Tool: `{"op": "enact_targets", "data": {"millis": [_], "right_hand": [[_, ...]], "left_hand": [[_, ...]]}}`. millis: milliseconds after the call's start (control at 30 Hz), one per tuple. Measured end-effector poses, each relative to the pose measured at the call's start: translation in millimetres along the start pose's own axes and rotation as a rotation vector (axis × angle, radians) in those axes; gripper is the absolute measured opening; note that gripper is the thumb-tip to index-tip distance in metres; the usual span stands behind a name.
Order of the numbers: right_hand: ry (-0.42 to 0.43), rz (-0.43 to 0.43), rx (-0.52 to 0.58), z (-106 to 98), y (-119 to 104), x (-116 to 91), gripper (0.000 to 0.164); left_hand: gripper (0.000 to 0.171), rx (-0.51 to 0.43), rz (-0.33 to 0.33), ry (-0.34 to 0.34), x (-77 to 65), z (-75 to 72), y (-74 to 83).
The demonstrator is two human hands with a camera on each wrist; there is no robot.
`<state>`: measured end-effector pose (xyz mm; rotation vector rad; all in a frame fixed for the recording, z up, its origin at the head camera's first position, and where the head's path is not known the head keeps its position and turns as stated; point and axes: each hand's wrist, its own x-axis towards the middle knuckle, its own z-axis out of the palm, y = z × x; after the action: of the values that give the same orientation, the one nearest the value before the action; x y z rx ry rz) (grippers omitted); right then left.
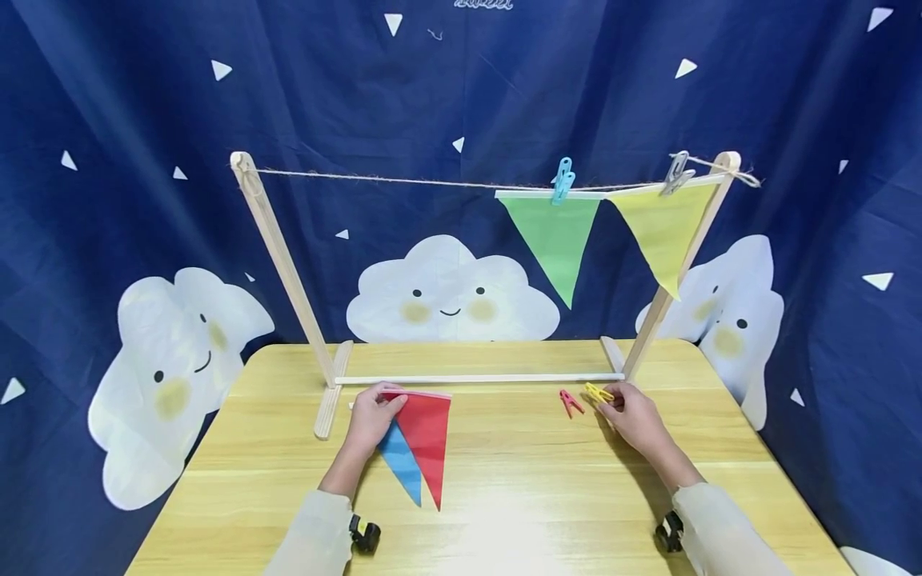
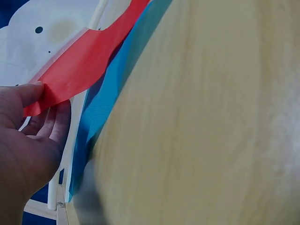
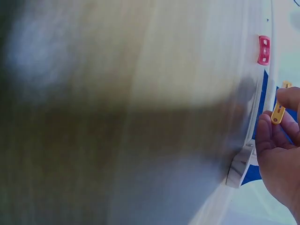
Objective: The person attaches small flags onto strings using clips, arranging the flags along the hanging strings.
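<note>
My left hand pinches the red pennant near its pale top edge, between thumb and fingers. Partly beneath it, the blue pennant lies on the table; the left wrist view shows the blue cloth below the raised red one. At the right, my right hand holds a yellow clothespin between thumb and fingertips. Just left of that, a red clothespin lies on the table. A green pennant hangs from the string by a blue clothespin, beside a yellow pennant under a grey clothespin.
A wooden frame stands across the table, with a left post, a right post and a low white crossbar. The string runs between the post tops. Behind hangs a dark blue curtain with clouds.
</note>
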<state>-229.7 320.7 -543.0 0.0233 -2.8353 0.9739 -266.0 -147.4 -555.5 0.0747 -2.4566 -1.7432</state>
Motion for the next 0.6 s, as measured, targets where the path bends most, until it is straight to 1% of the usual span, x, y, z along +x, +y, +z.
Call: {"op": "enact_targets", "data": {"millis": [167,333,533,600], "right_hand": [[0.036,0.003,0.024,-3.8,-5.8,-0.3,0.028],[0.081,-0.009,0.035,-6.6,-14.3,2.4,0.029],[0.155,-0.048,0.057,-9.0,-28.5,3.7,0.026],[0.173,-0.062,0.06,-10.0,-33.7,3.0,0.025]], "left_hand": [[0.014,-0.065,0.009,0.004,-0.1,-0.8,4.0],[0.014,-0.09,0.015,0.011,-1.2,-2.5,9.7],[0.02,-0.159,-0.018,0.019,0.1,-0.9,15.3],[0.021,-0.168,-0.027,0.022,-0.4,-1.2,18.3]]}}
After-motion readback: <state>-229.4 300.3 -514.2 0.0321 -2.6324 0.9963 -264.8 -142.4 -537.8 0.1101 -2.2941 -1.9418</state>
